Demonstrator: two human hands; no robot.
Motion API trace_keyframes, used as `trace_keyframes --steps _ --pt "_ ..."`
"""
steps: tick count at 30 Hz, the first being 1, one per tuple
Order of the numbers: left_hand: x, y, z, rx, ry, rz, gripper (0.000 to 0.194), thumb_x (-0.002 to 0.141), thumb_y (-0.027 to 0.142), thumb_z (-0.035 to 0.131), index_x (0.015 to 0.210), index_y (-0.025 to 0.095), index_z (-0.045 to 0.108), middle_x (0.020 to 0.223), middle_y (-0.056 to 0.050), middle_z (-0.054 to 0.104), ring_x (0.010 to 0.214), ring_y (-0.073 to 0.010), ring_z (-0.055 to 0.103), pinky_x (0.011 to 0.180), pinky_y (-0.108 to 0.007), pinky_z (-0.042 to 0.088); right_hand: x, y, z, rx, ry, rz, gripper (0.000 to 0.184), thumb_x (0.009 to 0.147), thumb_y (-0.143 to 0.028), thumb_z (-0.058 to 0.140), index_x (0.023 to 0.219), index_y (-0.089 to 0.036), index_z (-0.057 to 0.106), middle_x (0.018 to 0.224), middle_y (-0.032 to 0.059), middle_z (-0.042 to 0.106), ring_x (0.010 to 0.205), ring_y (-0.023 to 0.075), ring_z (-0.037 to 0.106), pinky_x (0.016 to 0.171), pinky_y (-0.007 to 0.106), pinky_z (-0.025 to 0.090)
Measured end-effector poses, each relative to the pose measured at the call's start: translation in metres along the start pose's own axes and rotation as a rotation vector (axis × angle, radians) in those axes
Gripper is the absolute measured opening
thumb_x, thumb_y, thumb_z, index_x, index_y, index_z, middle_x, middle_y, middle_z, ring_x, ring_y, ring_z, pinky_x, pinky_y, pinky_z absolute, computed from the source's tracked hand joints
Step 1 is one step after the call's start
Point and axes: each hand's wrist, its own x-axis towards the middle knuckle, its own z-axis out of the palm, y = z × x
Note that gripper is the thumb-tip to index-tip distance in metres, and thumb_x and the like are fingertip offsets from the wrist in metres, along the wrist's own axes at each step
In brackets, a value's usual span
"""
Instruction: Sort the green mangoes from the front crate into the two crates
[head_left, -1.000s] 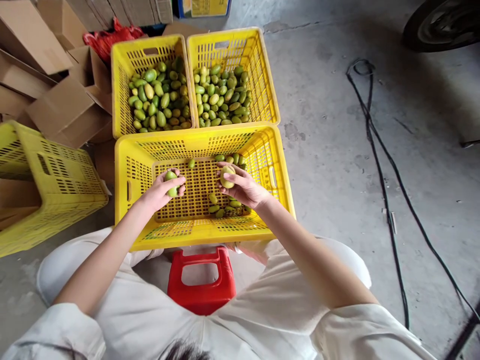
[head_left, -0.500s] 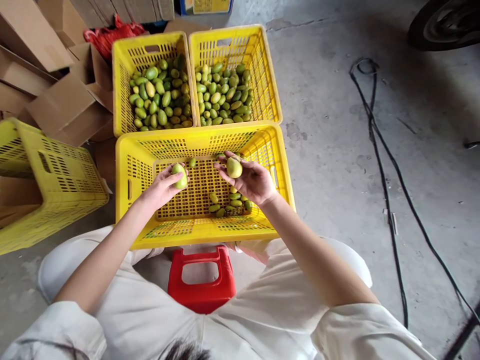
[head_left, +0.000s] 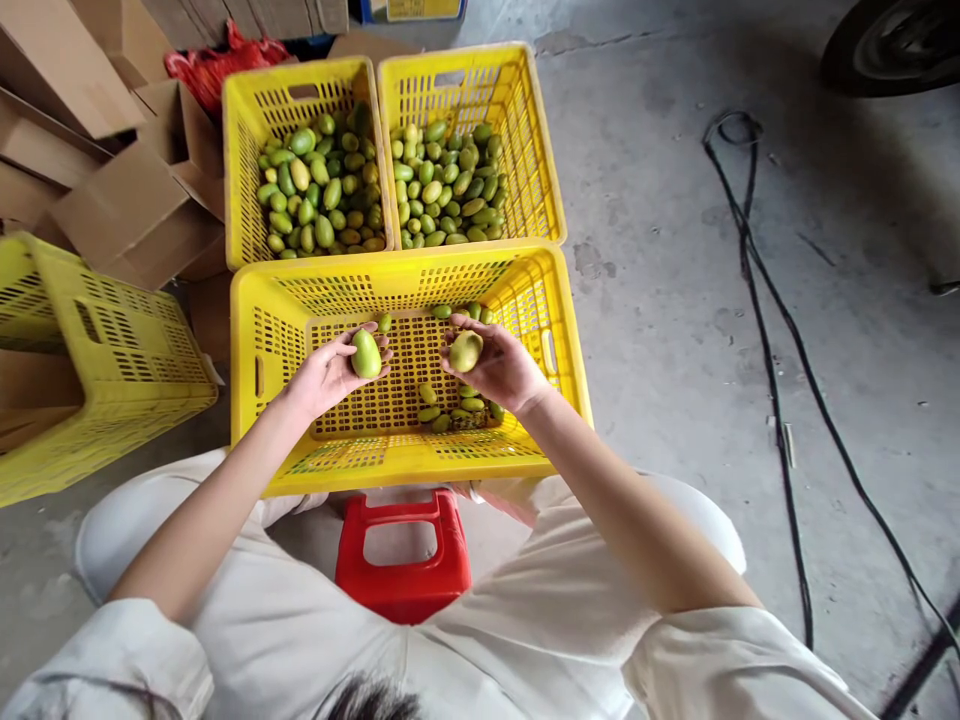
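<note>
Grey concrete floor [head_left: 645, 300] spreads across the right of the frame, where a dark wheel [head_left: 892, 50] is cut off at the upper corner. Near the centre, our left hand [head_left: 334, 372] supports a green oval fruit [head_left: 367, 354] on loosely curled, half-open fingers; our right hand [head_left: 501, 366], fingers partly spread, cradles a yellowish-green fruit [head_left: 466, 351]. Both fruits are over the large yellow crate [head_left: 405, 470], whose right-hand bottom our right hand partly covers. We find the dark speckled cluster [head_left: 469, 421] at its lower right hard to make out. At the left edge, another yellow crate [head_left: 120, 335] runs out of frame.
</note>
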Motion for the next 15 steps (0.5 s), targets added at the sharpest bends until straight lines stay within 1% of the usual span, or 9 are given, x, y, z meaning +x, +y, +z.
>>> trace_keyframes --steps 2,3,6,8,10,11,13,15 --pt "-0.0010 0.0002 0.0020 0.024 0.008 0.069 0.025 0.076 0.010 0.060 0.100 0.016 0.065 0.100 -0.009 0.068 0.094 -0.0224 0.067 0.081 -0.037 0.057 0.0001 -0.0032 0.0008 0.021 0.007 -0.047 0.027 0.073 -0.018 0.063 0.100 -0.023 0.060 0.091 0.0012 0.069 0.087 0.0192 0.068 0.075 0.035 0.060" --pt "-0.0018 0.0007 0.0032 0.039 0.010 0.100 0.023 0.076 0.011 0.064 0.098 0.017 0.065 0.099 -0.008 0.068 0.091 -0.0206 0.067 0.079 -0.035 0.057 -0.0001 -0.0043 0.0012 0.015 0.008 -0.068 0.031 0.071 -0.015 0.062 0.101 -0.023 0.061 0.095 0.0015 0.070 0.091 0.0197 0.068 0.079 0.037 0.060" --pt "-0.0047 0.0034 0.0066 0.066 0.007 0.134 0.022 0.070 0.013 0.074 0.089 0.017 0.064 0.087 -0.003 0.065 0.077 -0.0146 0.064 0.069 -0.028 0.056 -0.0005 -0.0051 0.0014 -0.018 0.013 -0.124 0.036 0.069 -0.011 0.065 0.103 -0.023 0.060 0.100 0.0015 0.070 0.096 0.0187 0.067 0.083 0.035 0.060" --pt "-0.0060 0.0047 0.0075 0.056 -0.008 0.122 0.022 0.067 0.015 0.077 0.083 0.017 0.062 0.080 0.000 0.062 0.071 -0.0117 0.062 0.061 -0.023 0.054 -0.0003 -0.0038 0.0004 -0.025 0.011 -0.119 0.035 0.071 -0.013 0.070 0.102 -0.024 0.060 0.094 0.0000 0.069 0.090 0.0162 0.067 0.077 0.031 0.061" --pt "-0.0059 0.0044 0.0065 0.039 -0.024 0.108 0.024 0.065 0.015 0.079 0.080 0.017 0.060 0.077 0.001 0.061 0.065 -0.0095 0.060 0.054 -0.019 0.049 0.0005 -0.0017 -0.0012 -0.020 0.005 -0.085 0.030 0.071 -0.015 0.076 0.095 -0.023 0.060 0.080 -0.0029 0.065 0.075 0.0119 0.065 0.063 0.023 0.059" --pt "-0.0051 0.0034 0.0054 0.037 -0.027 0.097 0.025 0.065 0.016 0.080 0.079 0.017 0.060 0.075 0.001 0.060 0.060 -0.0083 0.058 0.050 -0.018 0.046 0.0012 -0.0004 -0.0020 -0.019 -0.001 -0.066 0.028 0.070 -0.016 0.078 0.090 -0.022 0.059 0.072 -0.0045 0.061 0.066 0.0094 0.062 0.055 0.018 0.055" --pt "-0.0026 0.0005 0.0027 0.047 -0.012 0.065 0.023 0.067 0.017 0.080 0.077 0.016 0.058 0.069 0.002 0.058 0.052 -0.0065 0.054 0.044 -0.016 0.041 0.0028 0.0019 -0.0034 -0.031 -0.024 -0.025 0.027 0.070 -0.021 0.081 0.079 -0.020 0.056 0.062 -0.0067 0.053 0.051 0.0051 0.051 0.042 0.013 0.045" --pt "0.0003 -0.0029 0.0007 0.047 0.025 0.017 0.019 0.073 0.022 0.075 0.074 0.015 0.057 0.063 0.002 0.055 0.047 -0.0064 0.051 0.041 -0.017 0.039 0.0045 0.0032 -0.0043 -0.057 -0.051 0.026 0.029 0.072 -0.031 0.080 0.073 -0.019 0.054 0.057 -0.0071 0.048 0.043 0.0033 0.042 0.034 0.012 0.034"
